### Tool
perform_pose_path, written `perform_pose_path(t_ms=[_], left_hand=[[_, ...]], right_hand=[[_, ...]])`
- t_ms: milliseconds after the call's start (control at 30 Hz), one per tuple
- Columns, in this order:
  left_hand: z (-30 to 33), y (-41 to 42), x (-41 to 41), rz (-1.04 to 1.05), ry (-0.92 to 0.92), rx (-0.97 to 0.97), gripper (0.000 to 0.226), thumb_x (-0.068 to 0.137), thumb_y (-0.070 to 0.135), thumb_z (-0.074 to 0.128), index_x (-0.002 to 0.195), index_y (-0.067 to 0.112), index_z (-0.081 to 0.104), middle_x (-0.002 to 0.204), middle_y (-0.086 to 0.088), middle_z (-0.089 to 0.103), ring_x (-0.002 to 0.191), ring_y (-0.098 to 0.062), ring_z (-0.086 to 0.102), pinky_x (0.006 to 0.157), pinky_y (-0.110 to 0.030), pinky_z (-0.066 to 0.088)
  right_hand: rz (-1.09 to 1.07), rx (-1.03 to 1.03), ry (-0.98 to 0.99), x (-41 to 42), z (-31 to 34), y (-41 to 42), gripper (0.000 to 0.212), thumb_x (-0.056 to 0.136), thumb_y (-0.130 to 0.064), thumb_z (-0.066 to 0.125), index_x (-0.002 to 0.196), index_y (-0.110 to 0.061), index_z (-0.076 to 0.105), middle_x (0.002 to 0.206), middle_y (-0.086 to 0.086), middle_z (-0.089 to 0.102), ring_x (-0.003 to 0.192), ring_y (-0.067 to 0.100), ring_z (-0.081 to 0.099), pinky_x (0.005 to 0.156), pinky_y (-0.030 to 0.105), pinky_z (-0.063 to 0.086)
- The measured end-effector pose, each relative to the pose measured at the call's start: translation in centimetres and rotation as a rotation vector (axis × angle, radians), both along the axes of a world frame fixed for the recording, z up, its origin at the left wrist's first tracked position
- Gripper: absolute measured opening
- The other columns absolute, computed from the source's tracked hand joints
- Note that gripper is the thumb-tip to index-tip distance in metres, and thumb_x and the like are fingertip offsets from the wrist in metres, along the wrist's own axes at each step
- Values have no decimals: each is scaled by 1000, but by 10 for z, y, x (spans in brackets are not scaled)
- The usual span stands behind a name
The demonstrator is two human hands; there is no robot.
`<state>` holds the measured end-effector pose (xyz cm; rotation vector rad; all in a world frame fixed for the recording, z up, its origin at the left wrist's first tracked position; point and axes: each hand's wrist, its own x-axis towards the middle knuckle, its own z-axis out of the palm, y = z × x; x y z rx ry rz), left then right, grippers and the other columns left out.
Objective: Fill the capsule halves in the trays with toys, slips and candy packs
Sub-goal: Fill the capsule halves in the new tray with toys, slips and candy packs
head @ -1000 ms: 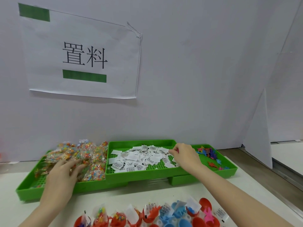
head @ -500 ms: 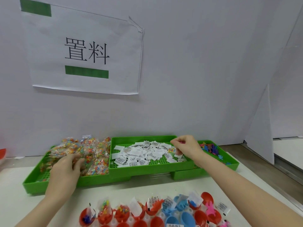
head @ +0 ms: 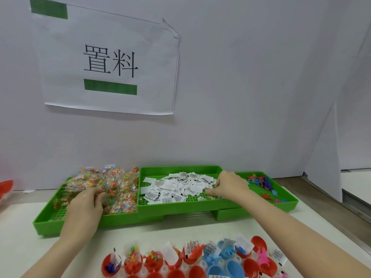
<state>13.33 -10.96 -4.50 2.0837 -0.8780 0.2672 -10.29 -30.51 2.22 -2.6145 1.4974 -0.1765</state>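
The left hand [head: 85,205] lies over the heap of clear candy packs filled with small coloured sweets [head: 112,183] in the left green perforated plastic tray [head: 46,219]. Its fingers curl down and its thumb closes toward them, a pinching grip on the crinkled film of one pack at the front of the heap. The forearm runs up from the bottom left corner, wrist straight, back of the hand upward.

The right hand [head: 228,185] reaches into the middle green tray [head: 180,205], which sits raised across the two outer ones. Its fingers bend down to the grid floor at the right edge of the pile of small white printed paper slips [head: 176,187]; the fingertips touch the floor among the slips, drawn close together, but I cannot tell whether a slip is between them. That forearm stretches in from the lower right corner.

The right green tray [head: 289,203] holds a scatter of small rubbery toy figures in blue, pink and orange [head: 261,181], well apart from either hand.

Nearer, on the white counter [head: 140,241], red and blue plastic capsule halves [head: 220,261] stand in rows along the bottom edge, many already carrying a slip, a toy or sweets. A white paper sign with black characters and green bars [head: 112,63] hangs on the grey wall behind.
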Motion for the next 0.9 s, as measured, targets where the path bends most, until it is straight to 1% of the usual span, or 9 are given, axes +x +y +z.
perform_pose_path(t_ms=[67,133,267,333,400,533,633,800,900], left_hand=[[-1,0,1,-7,-4,-12,16,89,3,56,98,-7,65,94,-21,66,80,-27,52,74,-37,38],[-2,0,2,-14,-16,-21,15,88,3,56,95,-7,65,92,-20,66,77,-21,47,71,-34,35],[-3,0,2,-16,-12,-28,15,89,4,55,95,-6,65,89,-18,65,76,-20,47,70,-32,35],[-3,0,2,-13,-13,-30,15,89,4,55,94,-6,65,89,-18,65,76,-20,47,70,-32,34],[-2,0,2,-14,-14,-32,14,89,3,55,94,-6,65,89,-18,65,76,-20,47,70,-32,34],[-2,0,1,-16,-8,-29,15,89,3,55,94,-7,65,89,-18,65,76,-20,47,71,-32,34],[-2,0,1,-16,-6,-25,15,89,4,55,94,-6,64,88,-18,65,76,-20,47,71,-32,35],[-2,0,1,-12,-8,-44,15,89,4,54,94,-6,65,87,-18,65,76,-21,47,70,-32,33],[1,1,0,-4,15,-61,18,91,5,52,98,-7,64,91,-21,65,80,-26,50,73,-34,35]], right_hand=[[-39,30,-41,4,-1,-1,22,77,-32,66,84,-11,67,70,0,56,70,18,54,62,23,38],[-77,56,-54,6,-1,-2,10,74,-22,66,73,-13,61,66,0,54,68,18,52,59,23,38],[-120,21,-69,7,1,-3,29,71,-25,65,56,-18,41,59,-3,49,58,15,46,55,21,31],[-104,-63,-37,9,-2,-2,28,74,-42,63,62,-19,51,59,-5,49,63,15,51,61,24,33],[-86,-44,-2,13,-6,-1,34,73,-53,61,74,-19,61,72,-5,59,78,17,57,72,28,35],[-161,47,-109,17,-7,-2,29,75,-44,67,92,-21,71,88,-6,70,93,16,60,83,31,34],[-169,76,-176,17,-6,-2,19,75,-33,69,89,-21,73,89,-6,72,96,16,60,87,31,35],[-121,225,-495,13,1,-3,5,75,-21,71,78,-20,68,94,-4,67,97,19,58,96,39,41],[-66,412,-942,10,16,9,10,78,-13,69,73,-17,62,78,-3,62,82,16,55,72,26,46]])
